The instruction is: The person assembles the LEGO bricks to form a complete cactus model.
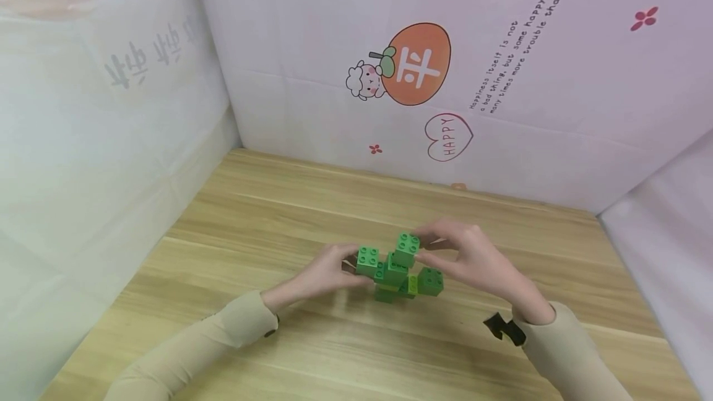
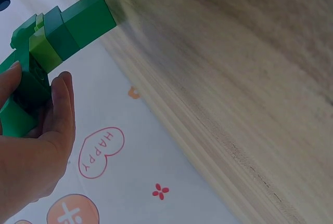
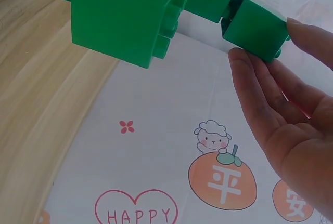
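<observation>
A branching build of green toy building bricks (image 1: 396, 273) stands upright on the table between both hands. My left hand (image 1: 324, 274) grips its left side, thumb and fingers around the bricks near the left end brick (image 1: 367, 258). Thumb and fingers of my right hand (image 3: 296, 115) pinch the uppermost green brick (image 3: 255, 29), which sits tilted at the top corner of the build. Another green brick (image 1: 431, 281) juts out to the right, beside a lime-green brick (image 1: 412, 285). In the left wrist view, the left palm hides part of the build.
The wooden table (image 1: 312, 351) spreads around the build. Behind it rises a white printed cloth (image 1: 312, 116), with more white cloth (image 1: 111, 159) along the left and right sides. A black strap piece (image 1: 504, 328) hangs at the right sleeve.
</observation>
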The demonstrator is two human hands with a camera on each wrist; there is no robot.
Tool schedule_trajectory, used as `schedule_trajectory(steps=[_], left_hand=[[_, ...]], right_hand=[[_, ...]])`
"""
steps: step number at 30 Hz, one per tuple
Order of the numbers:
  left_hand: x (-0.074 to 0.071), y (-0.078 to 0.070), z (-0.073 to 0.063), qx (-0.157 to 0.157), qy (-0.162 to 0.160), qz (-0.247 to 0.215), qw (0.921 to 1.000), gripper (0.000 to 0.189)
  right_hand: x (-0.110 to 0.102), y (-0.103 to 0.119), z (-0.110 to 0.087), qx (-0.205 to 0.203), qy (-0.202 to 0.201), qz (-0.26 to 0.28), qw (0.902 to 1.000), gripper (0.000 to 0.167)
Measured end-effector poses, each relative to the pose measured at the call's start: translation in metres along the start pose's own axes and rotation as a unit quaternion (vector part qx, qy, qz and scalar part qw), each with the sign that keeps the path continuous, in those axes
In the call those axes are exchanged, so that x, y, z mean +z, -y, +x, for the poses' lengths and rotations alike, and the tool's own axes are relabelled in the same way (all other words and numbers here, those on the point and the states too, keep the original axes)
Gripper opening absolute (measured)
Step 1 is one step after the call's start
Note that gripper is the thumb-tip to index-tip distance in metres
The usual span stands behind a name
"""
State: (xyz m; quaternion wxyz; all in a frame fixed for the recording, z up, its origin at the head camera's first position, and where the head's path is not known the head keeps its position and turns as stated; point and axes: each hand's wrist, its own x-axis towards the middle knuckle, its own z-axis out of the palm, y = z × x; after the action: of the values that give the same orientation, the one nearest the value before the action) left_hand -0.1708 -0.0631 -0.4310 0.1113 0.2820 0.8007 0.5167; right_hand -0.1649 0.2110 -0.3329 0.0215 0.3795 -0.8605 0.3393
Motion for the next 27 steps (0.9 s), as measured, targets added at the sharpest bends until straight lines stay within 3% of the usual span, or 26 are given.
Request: schedule_trajectory(steps=[27], left_hand=[[0.0002, 0.0005, 0.0002, -0.003, -0.002, 0.000, 1.0000, 0.037]], right_hand=[[0.0036, 0.0060, 0.0001, -0.028, 0.025, -0.010, 0.9992, 0.033]])
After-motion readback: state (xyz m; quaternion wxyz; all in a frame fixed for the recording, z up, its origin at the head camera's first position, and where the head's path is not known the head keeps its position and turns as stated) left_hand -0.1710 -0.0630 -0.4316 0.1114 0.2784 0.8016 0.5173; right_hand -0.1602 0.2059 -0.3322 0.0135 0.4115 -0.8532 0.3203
